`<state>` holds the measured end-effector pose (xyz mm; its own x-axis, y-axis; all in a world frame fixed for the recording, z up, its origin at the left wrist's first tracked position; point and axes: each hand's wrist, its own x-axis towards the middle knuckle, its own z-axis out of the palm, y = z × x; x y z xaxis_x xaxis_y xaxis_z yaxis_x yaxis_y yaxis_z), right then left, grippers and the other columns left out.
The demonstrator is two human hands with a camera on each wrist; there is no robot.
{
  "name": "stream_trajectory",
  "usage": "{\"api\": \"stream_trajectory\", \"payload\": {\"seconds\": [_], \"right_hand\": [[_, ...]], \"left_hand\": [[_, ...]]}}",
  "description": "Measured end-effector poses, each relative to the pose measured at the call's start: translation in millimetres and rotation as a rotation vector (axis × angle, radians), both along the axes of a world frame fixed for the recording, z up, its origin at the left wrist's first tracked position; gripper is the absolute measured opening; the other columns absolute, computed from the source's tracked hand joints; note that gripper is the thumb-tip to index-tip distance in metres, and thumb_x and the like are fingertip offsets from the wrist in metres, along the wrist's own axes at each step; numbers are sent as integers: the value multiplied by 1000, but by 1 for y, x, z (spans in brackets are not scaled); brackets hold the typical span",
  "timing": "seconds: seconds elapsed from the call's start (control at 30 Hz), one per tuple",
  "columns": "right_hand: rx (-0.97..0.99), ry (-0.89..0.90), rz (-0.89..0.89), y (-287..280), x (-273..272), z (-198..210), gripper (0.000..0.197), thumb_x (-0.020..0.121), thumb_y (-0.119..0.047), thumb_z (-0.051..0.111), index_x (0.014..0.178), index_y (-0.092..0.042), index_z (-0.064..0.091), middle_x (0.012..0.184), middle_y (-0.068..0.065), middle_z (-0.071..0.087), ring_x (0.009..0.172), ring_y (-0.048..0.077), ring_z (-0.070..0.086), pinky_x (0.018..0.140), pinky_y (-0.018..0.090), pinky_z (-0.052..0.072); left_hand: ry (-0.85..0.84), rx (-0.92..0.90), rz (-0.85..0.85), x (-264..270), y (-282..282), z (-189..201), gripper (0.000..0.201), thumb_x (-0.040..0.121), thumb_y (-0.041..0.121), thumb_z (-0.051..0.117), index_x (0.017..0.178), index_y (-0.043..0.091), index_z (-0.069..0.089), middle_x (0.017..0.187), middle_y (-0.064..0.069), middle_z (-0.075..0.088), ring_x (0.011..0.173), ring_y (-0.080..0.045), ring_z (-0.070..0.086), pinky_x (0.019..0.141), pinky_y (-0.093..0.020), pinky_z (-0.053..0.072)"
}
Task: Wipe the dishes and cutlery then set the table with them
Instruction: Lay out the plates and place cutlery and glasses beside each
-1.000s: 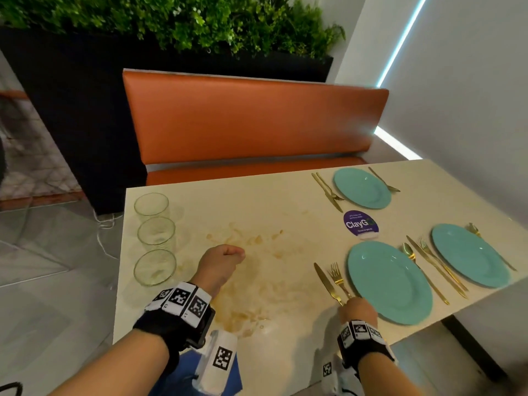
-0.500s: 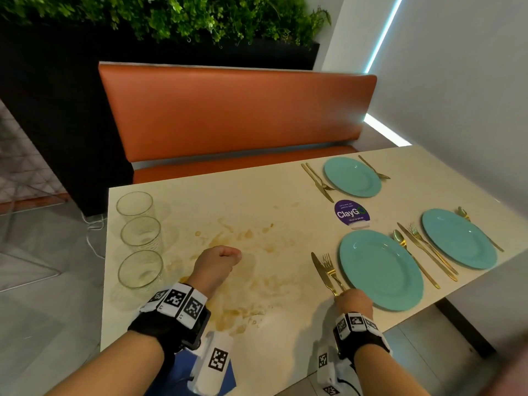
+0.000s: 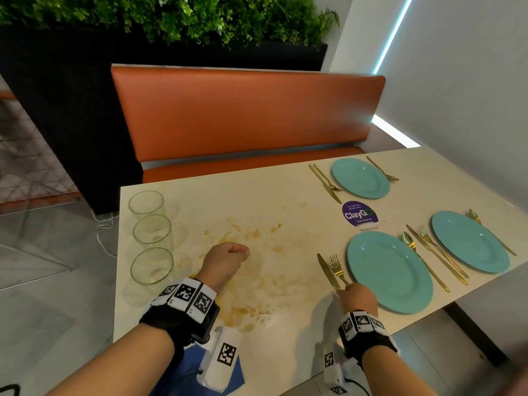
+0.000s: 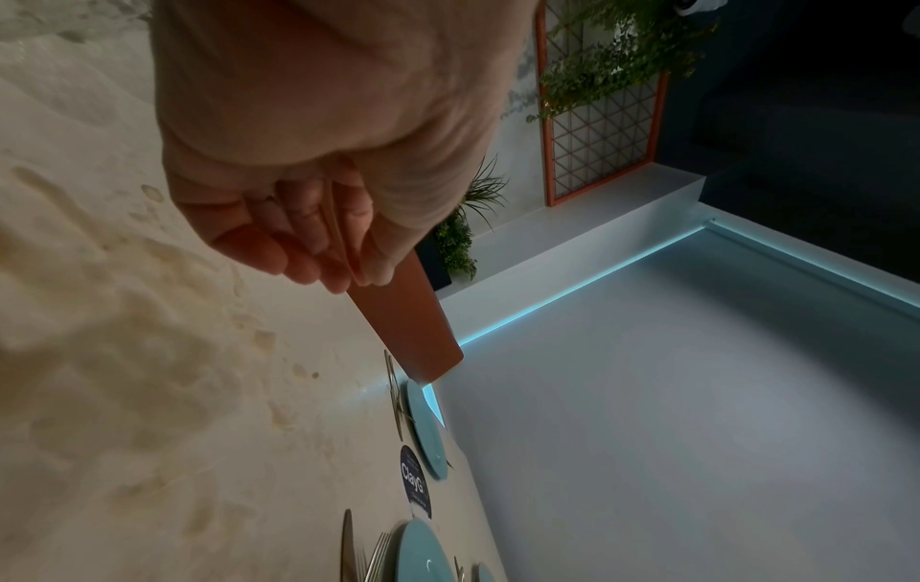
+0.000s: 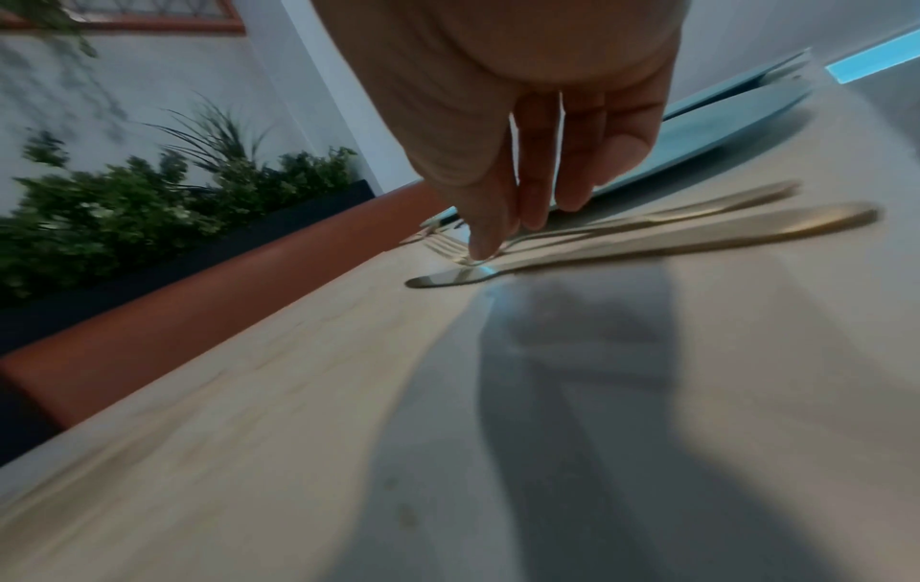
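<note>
Three teal plates lie on the cream table: the nearest plate (image 3: pixel 390 271), one to its right (image 3: pixel 470 241) and one at the far side (image 3: pixel 360 178), each with gold cutlery beside it. My right hand (image 3: pixel 358 298) is at the handle ends of the gold knife (image 3: pixel 327 271) and fork (image 3: pixel 337 268) left of the nearest plate. In the right wrist view my right hand (image 5: pixel 527 224) hangs with straight fingers, the tips down on the fork (image 5: pixel 647 220) and knife (image 5: pixel 647 248). My left hand (image 3: pixel 225 260) rests as an empty fist on the stained tabletop; its fingers (image 4: pixel 298 244) are curled.
Three empty glasses (image 3: pixel 152 265) stand in a row along the table's left edge. Brown stains (image 3: pixel 263 281) cover the table's middle. A purple ClayGo sticker (image 3: pixel 360 214) sits between plates. A blue cloth (image 3: pixel 194 375) lies under my left wrist. An orange bench (image 3: pixel 243 110) backs the far side.
The head view has shifted a little. Both hands keep their places: the left stays a fist on the stain, the right stays at the knife and fork handles.
</note>
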<state>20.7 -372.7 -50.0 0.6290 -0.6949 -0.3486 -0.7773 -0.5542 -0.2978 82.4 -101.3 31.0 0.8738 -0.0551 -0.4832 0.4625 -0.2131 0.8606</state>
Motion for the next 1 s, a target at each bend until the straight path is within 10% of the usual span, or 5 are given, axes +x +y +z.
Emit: {"api": "stream_trajectory", "payload": {"seconds": [0.4, 0.7, 0.83, 1.0], "right_hand": [[413, -146, 803, 233, 60, 26, 97, 61, -41, 82, 141, -21, 31, 137, 4, 43, 130, 24, 34, 108, 37, 35], [579, -209, 739, 302, 58, -11, 106, 53, -43, 85, 140, -22, 29, 134, 6, 44, 126, 23, 39, 104, 31, 36], [580, -288, 729, 309, 62, -13, 107, 53, -38, 87, 141, -21, 27, 134, 4, 42, 126, 21, 37, 104, 28, 33], [576, -282, 730, 314, 69, -11, 91, 58, -30, 84, 134, -22, 35, 118, 5, 44, 117, 22, 45, 95, 23, 37]], "left_hand": [[-231, -13, 334, 13, 75, 24, 6, 90, 21, 60, 93, 26, 61, 97, 0, 64, 84, -16, 58, 81, -30, 48], [-91, 38, 671, 25, 177, -25, 34, 85, 22, 65, 113, 3, 56, 106, -18, 64, 96, -35, 62, 81, -41, 51], [-10, 126, 637, 24, 197, -53, 40, 83, 15, 64, 115, -7, 56, 82, -16, 60, 69, -29, 57, 63, -32, 48], [61, 274, 569, 30, 199, -64, 45, 85, 10, 61, 128, 7, 49, 120, -15, 60, 116, -33, 56, 100, -37, 43]]}}
